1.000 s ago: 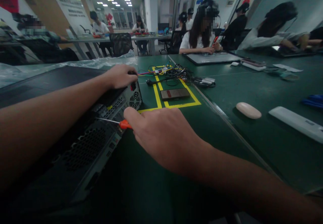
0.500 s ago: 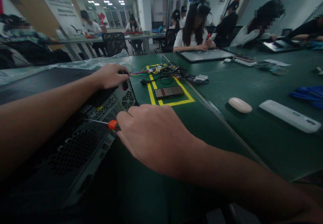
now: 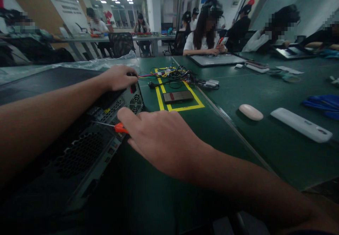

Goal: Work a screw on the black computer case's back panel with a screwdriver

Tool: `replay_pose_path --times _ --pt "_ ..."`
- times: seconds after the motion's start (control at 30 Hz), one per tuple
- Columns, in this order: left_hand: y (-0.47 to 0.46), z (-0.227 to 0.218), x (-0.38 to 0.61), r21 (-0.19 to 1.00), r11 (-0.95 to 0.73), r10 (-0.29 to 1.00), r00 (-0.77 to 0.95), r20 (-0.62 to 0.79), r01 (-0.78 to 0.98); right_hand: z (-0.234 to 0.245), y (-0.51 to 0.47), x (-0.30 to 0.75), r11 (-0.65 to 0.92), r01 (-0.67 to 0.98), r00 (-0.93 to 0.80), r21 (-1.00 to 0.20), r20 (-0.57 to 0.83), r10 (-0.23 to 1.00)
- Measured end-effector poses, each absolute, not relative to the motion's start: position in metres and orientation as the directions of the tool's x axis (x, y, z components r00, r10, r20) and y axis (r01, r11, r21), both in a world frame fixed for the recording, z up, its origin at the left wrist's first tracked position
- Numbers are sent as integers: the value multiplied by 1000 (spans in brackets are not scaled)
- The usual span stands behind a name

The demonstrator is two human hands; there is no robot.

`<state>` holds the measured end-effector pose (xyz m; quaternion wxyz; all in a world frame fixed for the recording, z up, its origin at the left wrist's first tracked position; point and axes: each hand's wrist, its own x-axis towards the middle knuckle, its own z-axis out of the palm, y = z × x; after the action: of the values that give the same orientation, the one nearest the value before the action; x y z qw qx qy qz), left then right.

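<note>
A black computer case [image 3: 79, 157] lies on its side at the left, its metal back panel with vent holes and a small fan grille [image 3: 135, 103] facing me. My left hand [image 3: 120, 78] reaches across the case and curls its fingers round its far upper corner. In my right hand [image 3: 164, 139] is a screwdriver [image 3: 120, 127] with an orange handle. Its thin shaft points left at the back panel; the tip is lost in the dark there, so contact cannot be made out. The index finger lies over the handle, whose rear end is hidden in my palm.
Beyond the case lie a tangle of cables [image 3: 182, 74] and a phone-like slab [image 3: 178, 96] inside yellow tape [image 3: 200, 105]. A pale oval object [image 3: 251, 112], a long white device [image 3: 301, 125] and blue cloth [image 3: 321, 104] are at right. Several people work farther back.
My right index finger has lifted and stretched farther over the screwdriver's handle, showing more orange. The screwdriver stays at the back panel, and my left hand keeps its place on the corner.
</note>
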<state>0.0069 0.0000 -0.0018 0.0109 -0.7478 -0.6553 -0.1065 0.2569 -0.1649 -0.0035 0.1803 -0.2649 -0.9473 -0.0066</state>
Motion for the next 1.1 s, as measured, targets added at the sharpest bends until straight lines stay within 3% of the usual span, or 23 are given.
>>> replay_pose_path --times 0.33,0.87,1.1 --pt "-1 -2 9 153 -112 979 83 187 982 -3 -166 258 854 520 -792 -16 367 488" --pt "-2 -1 10 154 -116 979 86 186 981 -2 -169 260 860 509 -788 -34 385 481" --pt "-2 0 9 93 -136 978 118 172 986 2 -168 259 855 517 -787 -50 367 497"
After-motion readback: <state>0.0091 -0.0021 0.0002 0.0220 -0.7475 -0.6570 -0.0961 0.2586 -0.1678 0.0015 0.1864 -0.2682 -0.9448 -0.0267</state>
